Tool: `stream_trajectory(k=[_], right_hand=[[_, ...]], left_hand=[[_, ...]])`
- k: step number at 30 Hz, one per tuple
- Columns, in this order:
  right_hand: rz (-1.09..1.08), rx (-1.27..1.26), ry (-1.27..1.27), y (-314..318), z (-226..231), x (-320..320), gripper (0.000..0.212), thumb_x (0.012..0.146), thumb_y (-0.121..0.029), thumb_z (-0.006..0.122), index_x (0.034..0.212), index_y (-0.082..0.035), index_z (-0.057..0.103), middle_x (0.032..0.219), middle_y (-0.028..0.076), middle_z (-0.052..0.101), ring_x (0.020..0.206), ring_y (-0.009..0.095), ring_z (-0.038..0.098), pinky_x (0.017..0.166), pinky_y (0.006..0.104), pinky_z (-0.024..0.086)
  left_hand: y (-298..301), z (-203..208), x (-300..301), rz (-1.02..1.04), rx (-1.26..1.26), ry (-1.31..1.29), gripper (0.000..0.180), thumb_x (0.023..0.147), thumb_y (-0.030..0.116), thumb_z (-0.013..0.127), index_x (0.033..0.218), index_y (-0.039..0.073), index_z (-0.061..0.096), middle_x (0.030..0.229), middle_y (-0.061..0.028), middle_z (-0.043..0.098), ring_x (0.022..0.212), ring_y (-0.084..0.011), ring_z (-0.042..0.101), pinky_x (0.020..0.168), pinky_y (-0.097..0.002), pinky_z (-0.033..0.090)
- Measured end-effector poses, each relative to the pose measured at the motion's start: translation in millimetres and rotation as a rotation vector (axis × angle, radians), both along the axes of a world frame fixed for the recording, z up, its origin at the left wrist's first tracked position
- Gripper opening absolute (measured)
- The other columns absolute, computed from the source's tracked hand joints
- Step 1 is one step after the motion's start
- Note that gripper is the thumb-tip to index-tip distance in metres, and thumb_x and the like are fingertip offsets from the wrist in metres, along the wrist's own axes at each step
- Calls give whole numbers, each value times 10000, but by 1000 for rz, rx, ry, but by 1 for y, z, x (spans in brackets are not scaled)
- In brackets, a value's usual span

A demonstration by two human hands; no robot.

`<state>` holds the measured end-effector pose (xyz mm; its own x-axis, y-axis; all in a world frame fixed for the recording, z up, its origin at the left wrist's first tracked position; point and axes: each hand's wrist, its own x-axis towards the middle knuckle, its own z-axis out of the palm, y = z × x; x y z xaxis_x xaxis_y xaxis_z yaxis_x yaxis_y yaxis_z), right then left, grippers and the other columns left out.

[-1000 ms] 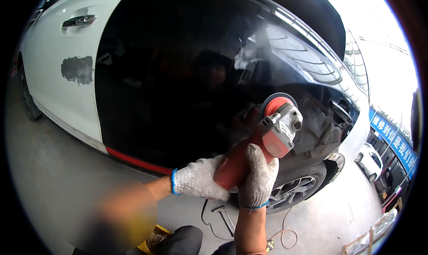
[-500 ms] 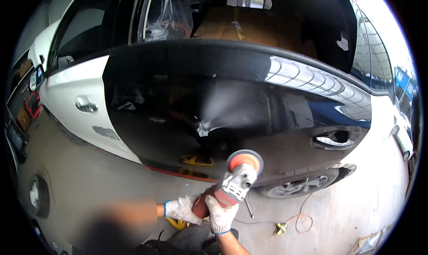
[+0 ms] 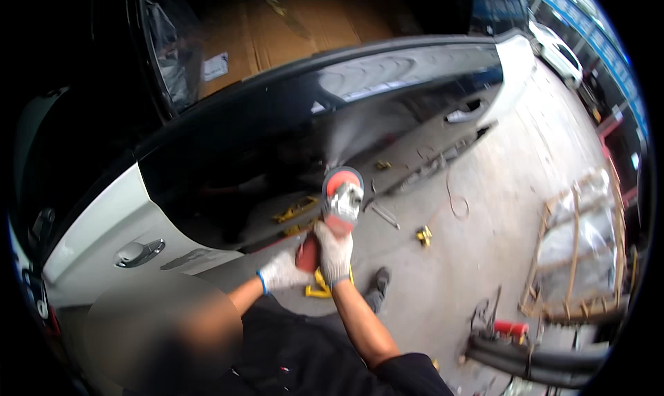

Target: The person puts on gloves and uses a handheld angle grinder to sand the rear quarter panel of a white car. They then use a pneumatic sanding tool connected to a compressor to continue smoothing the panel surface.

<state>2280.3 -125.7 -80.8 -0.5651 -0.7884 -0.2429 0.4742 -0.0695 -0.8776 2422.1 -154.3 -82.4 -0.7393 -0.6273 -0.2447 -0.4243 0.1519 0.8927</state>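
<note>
Both of my hands wear white knitted gloves and grip an angle polisher with a red body, a silver head and a round orange-and-grey pad. My left hand is closed round the rear of the red body. Ahead of it, my right hand wraps the body just behind the silver head. The pad is in front of the lower part of a glossy black car door panel; I cannot tell whether it touches. A hazy pale patch shows on the panel above the pad.
A white door panel with a chrome handle adjoins on the left. Yellow stands are near my feet. A cord with a yellow connector lies on the floor. At right are a wrapped, wood-framed crate and a black bumper-like part.
The view has swung right and tilted, bringing the crate and floor parts in. The polisher now appears higher in the picture, by the hazy patch. Both hands keep their grip.
</note>
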Motion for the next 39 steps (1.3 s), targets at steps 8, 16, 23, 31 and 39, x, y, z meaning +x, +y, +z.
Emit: stream_trajectory(k=[8, 16, 23, 31, 39], right_hand=[[-208, -65, -156, -16, 3, 43, 415, 829, -179, 734, 1172, -5, 578, 1032, 92, 651, 875, 171, 628, 765, 320, 526], [-285, -77, -167, -28, 0, 50, 381, 826, -194, 737, 1128, -6, 604, 999, 86, 663, 846, 169, 634, 746, 315, 531], [-307, -46, -166, -30, 7, 47, 390, 806, -196, 759, 1117, -15, 608, 995, 86, 666, 837, 173, 638, 743, 320, 533], [-317, -17, -162, -32, 3, 42, 417, 784, -214, 778, 1107, -14, 607, 971, 89, 671, 827, 179, 644, 734, 333, 539], [-293, -1, -140, -27, -2, 44, 391, 820, -139, 722, 1166, -12, 591, 1009, 89, 661, 843, 174, 647, 756, 324, 543]], left_hand=[[-39, 46, 34, -80, 51, -418, 919, 532, 431, 795, 1289, 3, 497, 1001, -211, 684, 915, -330, 684, 829, -386, 543], [-53, 37, 41, -88, 20, -423, 969, 546, 447, 803, 1326, -33, 486, 1041, -216, 682, 945, -314, 684, 841, -372, 536], [-61, 36, 38, -113, -74, -459, 907, 556, 431, 802, 1288, -19, 513, 1030, -214, 684, 942, -316, 686, 830, -380, 539], [-62, 23, 36, -115, -44, -422, 850, 563, 414, 802, 1249, 1, 517, 1020, -203, 685, 935, -322, 686, 832, -378, 541], [-50, 41, 32, -79, -21, -431, 801, 578, 364, 798, 1235, 0, 519, 979, -175, 689, 887, -274, 698, 782, -364, 556]])
